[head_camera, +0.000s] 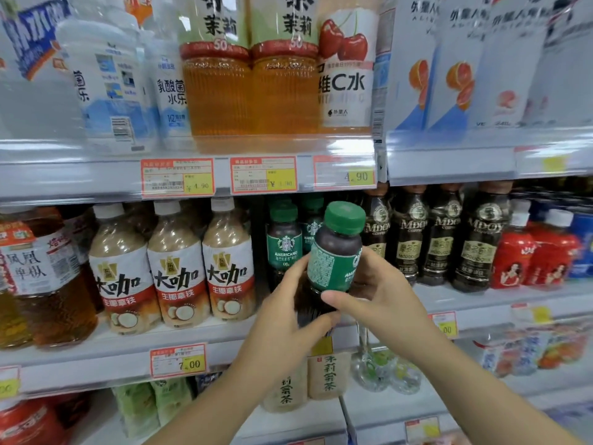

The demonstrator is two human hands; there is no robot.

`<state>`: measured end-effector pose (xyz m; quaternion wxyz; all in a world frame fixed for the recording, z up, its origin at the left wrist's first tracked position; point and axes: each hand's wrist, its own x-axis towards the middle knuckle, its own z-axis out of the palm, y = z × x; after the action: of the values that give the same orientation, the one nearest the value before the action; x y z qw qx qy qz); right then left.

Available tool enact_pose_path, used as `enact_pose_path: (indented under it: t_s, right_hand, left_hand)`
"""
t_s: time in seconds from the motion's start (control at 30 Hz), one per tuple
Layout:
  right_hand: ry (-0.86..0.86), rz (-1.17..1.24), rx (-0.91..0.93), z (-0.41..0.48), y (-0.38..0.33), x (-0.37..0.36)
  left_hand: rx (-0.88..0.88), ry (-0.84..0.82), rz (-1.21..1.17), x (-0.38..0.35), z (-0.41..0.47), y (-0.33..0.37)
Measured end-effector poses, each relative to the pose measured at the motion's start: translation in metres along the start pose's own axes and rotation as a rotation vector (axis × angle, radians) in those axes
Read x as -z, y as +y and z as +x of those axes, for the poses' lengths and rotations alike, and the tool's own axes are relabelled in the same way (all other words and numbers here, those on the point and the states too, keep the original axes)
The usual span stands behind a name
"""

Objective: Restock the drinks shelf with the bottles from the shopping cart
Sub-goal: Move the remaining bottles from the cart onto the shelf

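A small dark coffee bottle (pixel 333 255) with a green cap and green label is held up in front of the middle shelf (pixel 128 348), tilted slightly right. My left hand (pixel 288 313) wraps its lower body from the left. My right hand (pixel 375 293) grips it from the right, thumb across the front. Behind it on the shelf stand two matching green-capped Americano bottles (pixel 285 242). The shopping cart is out of view.
Left of the gap stand three coconut latte bottles (pixel 179 268); to the right are dark MDOY coffee bottles (pixel 442 239) and red bottles (pixel 513 258). The upper shelf holds tall tea bottles (pixel 250 75) above price tags (pixel 263 175). Lower shelves hold more drinks.
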<state>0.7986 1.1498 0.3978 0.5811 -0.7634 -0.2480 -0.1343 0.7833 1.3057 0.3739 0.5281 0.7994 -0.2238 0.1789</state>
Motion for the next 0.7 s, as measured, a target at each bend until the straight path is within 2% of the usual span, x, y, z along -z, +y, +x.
enact_pose_path:
  t_s: [0.07, 0.13, 0.27, 0.5, 0.7]
  right_hand:
    - [0.026, 0.029, 0.011, 0.002, 0.003, 0.005]
    - [0.068, -0.006, 0.025, 0.005, 0.005, 0.009]
    - [0.106, -0.23, 0.013, 0.019, 0.012, 0.008]
    - [0.271, -0.356, -0.038, 0.039, 0.034, -0.022]
    - [0.183, -0.266, -0.057, 0.043, 0.045, -0.033]
  left_hand:
    - [-0.036, 0.039, 0.098, 0.001, 0.003, -0.002]
    - [-0.051, 0.161, 0.219, 0.009, 0.005, -0.007]
    - [-0.033, 0.343, 0.362, 0.024, 0.01, -0.026]
    - [-0.055, 0.236, 0.487, 0.013, 0.017, -0.033]
    - [-0.016, 0.214, 0.5, 0.007, 0.029, -0.031]
